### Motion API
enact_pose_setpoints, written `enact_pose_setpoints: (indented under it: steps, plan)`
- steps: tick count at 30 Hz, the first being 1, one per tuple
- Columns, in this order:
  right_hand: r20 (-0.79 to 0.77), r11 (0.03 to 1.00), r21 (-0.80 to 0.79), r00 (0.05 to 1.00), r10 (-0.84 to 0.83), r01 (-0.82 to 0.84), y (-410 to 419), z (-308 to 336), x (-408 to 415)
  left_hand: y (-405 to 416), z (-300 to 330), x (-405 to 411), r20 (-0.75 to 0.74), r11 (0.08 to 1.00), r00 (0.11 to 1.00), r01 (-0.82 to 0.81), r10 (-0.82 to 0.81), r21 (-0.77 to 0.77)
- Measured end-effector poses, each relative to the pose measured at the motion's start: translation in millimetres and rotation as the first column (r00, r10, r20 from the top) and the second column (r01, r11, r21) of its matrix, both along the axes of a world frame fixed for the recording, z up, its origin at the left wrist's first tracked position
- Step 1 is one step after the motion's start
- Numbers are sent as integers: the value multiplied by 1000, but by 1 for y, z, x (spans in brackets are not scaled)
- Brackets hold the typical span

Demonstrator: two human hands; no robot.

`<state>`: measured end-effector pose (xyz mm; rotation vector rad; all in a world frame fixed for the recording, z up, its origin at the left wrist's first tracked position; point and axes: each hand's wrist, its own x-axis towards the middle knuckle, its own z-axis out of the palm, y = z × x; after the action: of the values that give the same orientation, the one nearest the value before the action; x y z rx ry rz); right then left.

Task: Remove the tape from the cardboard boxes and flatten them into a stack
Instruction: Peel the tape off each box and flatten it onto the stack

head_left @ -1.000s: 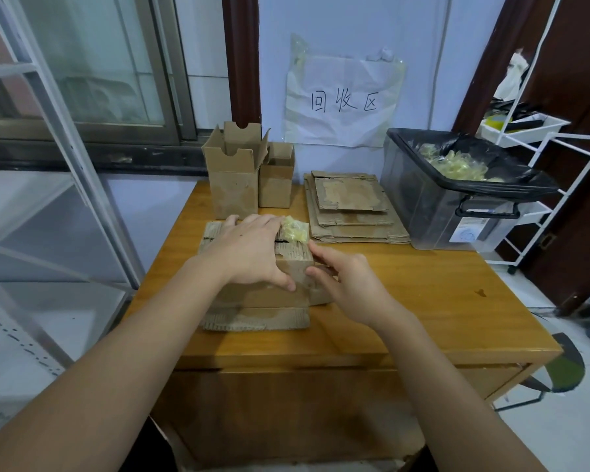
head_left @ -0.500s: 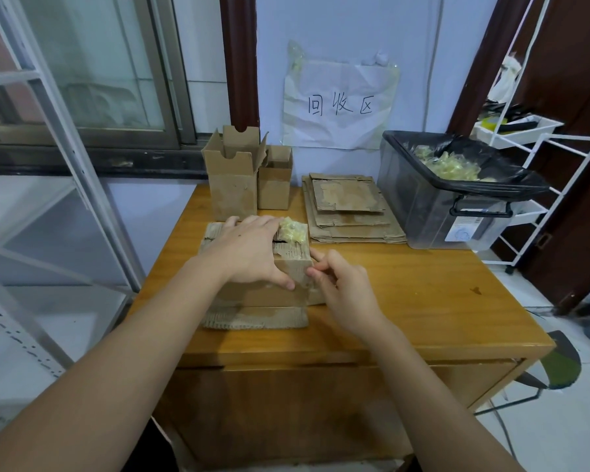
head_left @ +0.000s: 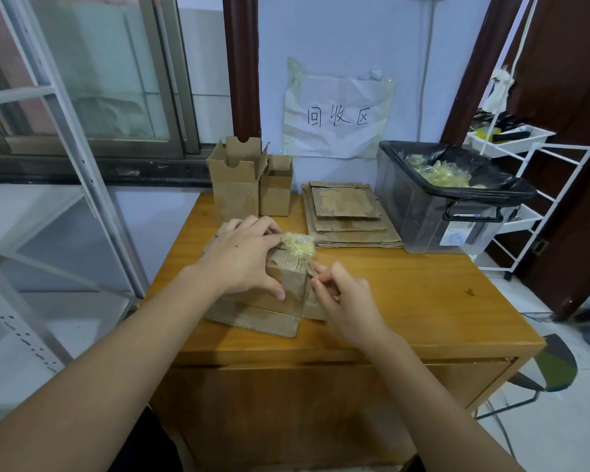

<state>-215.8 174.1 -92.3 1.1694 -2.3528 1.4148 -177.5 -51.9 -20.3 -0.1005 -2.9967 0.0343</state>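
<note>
A cardboard box [head_left: 286, 291] lies on its side on the wooden table [head_left: 406, 301], its flaps spread out. My left hand [head_left: 242, 257] rests on top of the box and holds it down, thumb against its near face. A crumpled wad of yellowish tape [head_left: 298, 245] sits on the box by my left fingertips. My right hand [head_left: 338, 294] pinches a strip of clear tape [head_left: 310, 271] at the box's right edge. Two upright open boxes [head_left: 239, 185] stand at the back left, beside a stack of flattened cardboard [head_left: 348, 216].
A clear bin with a black liner [head_left: 440, 206], holding used tape, stands at the table's back right. A white wire rack [head_left: 525, 185] is right of it, a white metal shelf frame [head_left: 65, 148] on the left, and a green chair [head_left: 552, 366] below right.
My right hand has curled from touching the box's right side to pinching the tape at its edge. The box has tilted slightly. My left hand has stayed on top.
</note>
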Motion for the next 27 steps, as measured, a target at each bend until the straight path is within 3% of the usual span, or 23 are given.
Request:
enact_pose_setpoints:
  steps: [4,9,14,23,27]
  plan:
    - [-161,998,25,985,65,-62,1,-3,0,6,-6,15,-98,999,995,9,-13,-41]
    - [-225,997,40,973,-51,61,1,6,-5,4,-24,30,-50,980,998,-29,40,198]
    - [-414,996,78,910,1,34,-11,11,-6,5,-32,30,-146,979,988,-17,48,202]
    - [-412,999,-28,910,-53,45,-24,15,0,-9,-35,34,-167,973,986,57,-20,222]
    - [-414,981,-142,892,-180,132,-33,11,0,-16,-35,34,-171,967,983,104,-64,231]
